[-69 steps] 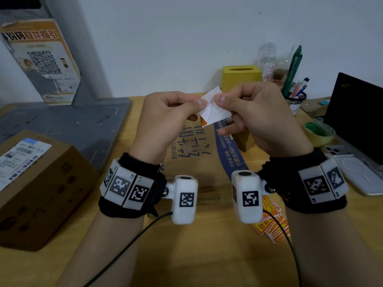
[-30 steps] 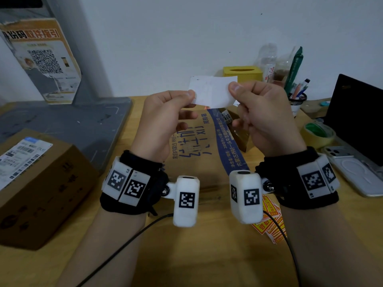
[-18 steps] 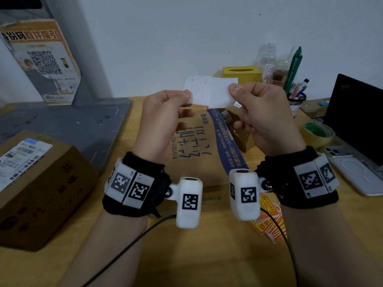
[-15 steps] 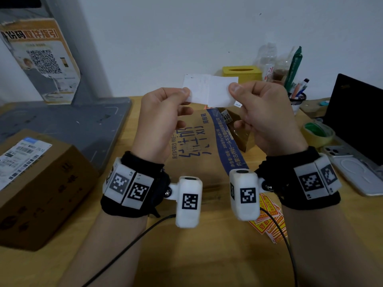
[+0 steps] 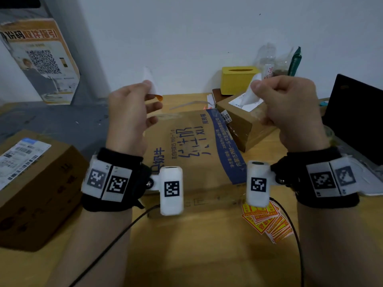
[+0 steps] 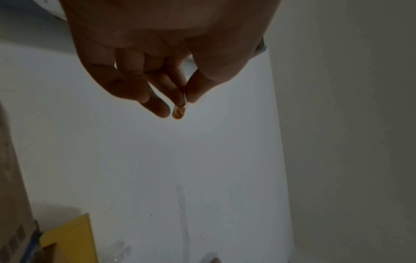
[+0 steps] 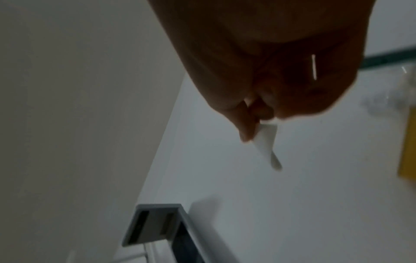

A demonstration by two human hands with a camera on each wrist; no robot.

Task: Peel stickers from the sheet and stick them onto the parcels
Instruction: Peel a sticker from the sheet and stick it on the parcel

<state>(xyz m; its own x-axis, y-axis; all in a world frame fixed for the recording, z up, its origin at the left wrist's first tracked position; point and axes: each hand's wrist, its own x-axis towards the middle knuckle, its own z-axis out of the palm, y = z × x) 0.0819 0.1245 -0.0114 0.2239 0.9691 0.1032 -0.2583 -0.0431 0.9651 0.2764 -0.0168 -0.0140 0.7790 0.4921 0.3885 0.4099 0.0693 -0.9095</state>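
Observation:
My left hand (image 5: 149,90) is raised over the desk and pinches a peeled sticker (image 5: 150,79) between thumb and forefinger; its white back faces me and an orange edge curls below. In the left wrist view the sticker (image 6: 179,112) pokes out past the fingertips of the left hand (image 6: 185,99). My right hand (image 5: 254,91) pinches the white backing paper (image 5: 251,96), held apart from the sticker. The backing paper (image 7: 266,140) hangs from the right hand (image 7: 254,124). A flat printed cardboard parcel (image 5: 186,154) lies below both hands. A pile of orange-yellow stickers (image 5: 269,222) lies near my right wrist.
A brown parcel with a shipping label (image 5: 35,183) sits at the left, a smaller box (image 5: 244,123) behind the flat one. A yellow tissue box (image 5: 238,79), bottles and a pen cup stand by the wall. A black laptop (image 5: 356,121) is at the right, a grey board (image 5: 62,121) at the left.
The hands have pulled apart sideways. The sticker and its backing, held as one white strip between both hands before, have come apart: sticker in the left hand, backing in the right.

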